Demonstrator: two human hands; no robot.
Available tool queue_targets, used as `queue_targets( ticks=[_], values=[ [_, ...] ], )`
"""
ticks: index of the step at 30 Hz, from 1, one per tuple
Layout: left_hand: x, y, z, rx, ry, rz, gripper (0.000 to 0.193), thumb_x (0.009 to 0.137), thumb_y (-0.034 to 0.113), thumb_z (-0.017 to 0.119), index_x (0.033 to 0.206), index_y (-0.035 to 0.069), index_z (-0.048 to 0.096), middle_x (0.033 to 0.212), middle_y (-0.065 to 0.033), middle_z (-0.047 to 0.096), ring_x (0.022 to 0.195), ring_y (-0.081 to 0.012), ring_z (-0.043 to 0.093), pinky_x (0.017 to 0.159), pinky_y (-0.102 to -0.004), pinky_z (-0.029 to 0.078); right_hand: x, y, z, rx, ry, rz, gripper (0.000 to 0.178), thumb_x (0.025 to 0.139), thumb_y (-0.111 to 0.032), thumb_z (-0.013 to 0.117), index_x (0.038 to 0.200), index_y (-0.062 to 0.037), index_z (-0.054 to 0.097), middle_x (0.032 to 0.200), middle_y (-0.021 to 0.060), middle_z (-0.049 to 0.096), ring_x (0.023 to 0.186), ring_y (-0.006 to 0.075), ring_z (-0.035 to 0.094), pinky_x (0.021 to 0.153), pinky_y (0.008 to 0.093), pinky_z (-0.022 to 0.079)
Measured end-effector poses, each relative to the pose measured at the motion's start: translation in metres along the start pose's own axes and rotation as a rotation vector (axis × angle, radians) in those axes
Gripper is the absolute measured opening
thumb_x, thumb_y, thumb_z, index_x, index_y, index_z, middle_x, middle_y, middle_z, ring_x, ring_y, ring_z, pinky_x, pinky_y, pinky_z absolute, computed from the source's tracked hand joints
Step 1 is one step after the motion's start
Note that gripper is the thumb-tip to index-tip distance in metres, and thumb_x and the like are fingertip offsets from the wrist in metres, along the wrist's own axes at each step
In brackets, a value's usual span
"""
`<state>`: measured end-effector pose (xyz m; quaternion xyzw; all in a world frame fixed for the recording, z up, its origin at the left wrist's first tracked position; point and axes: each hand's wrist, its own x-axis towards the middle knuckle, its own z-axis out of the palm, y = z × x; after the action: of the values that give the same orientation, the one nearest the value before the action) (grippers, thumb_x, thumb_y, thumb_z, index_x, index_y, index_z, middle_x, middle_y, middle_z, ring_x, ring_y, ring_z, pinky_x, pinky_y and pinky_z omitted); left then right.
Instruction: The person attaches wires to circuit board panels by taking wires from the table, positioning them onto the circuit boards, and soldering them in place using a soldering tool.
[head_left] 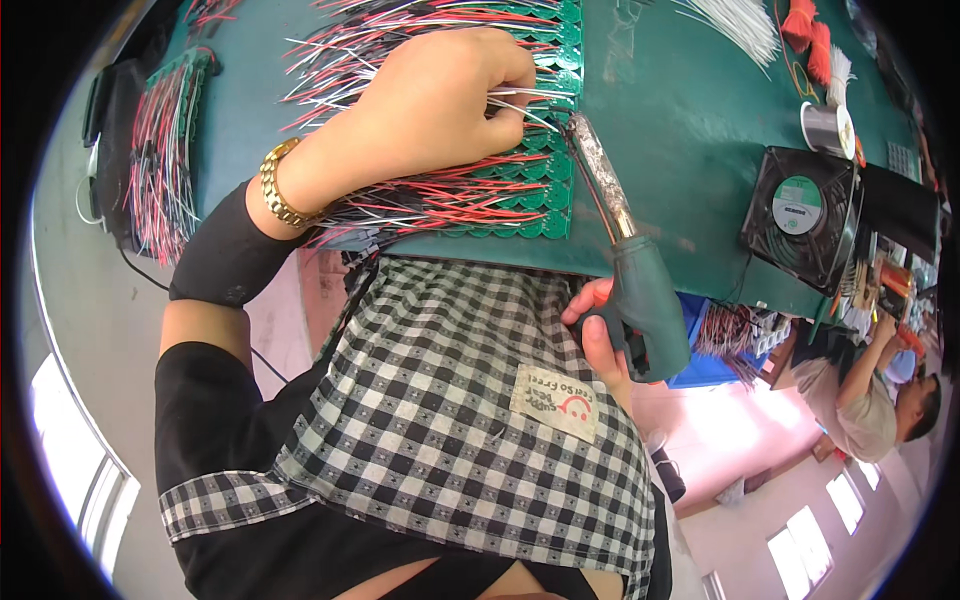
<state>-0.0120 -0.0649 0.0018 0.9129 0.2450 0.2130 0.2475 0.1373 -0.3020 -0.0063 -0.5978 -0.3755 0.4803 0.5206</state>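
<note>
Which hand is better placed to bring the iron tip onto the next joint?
Right. The right hand already grips the soldering iron by its green handle, tip at the green circuit board panel. The left hand is busy pinching the white wires on the panel.

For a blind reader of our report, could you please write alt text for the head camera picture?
A person's left hand pinches thin white wires against green circuit boards on a green table, while the right hand holds a green-handled soldering iron, tip at the boards. A small black fan stands to the right.
</note>
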Motion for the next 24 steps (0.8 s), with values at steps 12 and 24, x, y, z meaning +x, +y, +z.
queue_targets(
  ticks=[12, 24],
  values=[
    [0.0, 0.0, 0.004, 0.051, -0.004, 0.004, 0.008, 0.068, 0.004, 0.061, 0.076, 0.002, 0.058, 0.072, -0.0094, 0.056, 0.064, -0.0246, 0.057, 0.058, -0.0326, 0.048, 0.001, 0.003, -0.005, 0.002, -0.021, -0.051, 0.026, 0.081, -0.014, 0.06, 0.103, 0.0001, 0.053, 0.081, 0.0081, 0.056, 0.068, 0.0149, 0.054, 0.061, 0.0283, 0.044],
    [-0.001, 0.001, 0.004, 0.049, -0.029, -0.023, 0.009, 0.069, 0.004, 0.061, 0.076, 0.002, 0.057, 0.073, -0.0096, 0.056, 0.066, -0.0247, 0.059, 0.059, -0.0332, 0.049, -0.005, 0.003, -0.001, 0.1, 0.112, -0.016, 0.046, 0.078, -0.02, 0.067, 0.115, -0.0021, 0.047, 0.08, 0.0096, 0.057, 0.071, 0.0172, 0.056, 0.065, 0.0297, 0.044]
  ],
)
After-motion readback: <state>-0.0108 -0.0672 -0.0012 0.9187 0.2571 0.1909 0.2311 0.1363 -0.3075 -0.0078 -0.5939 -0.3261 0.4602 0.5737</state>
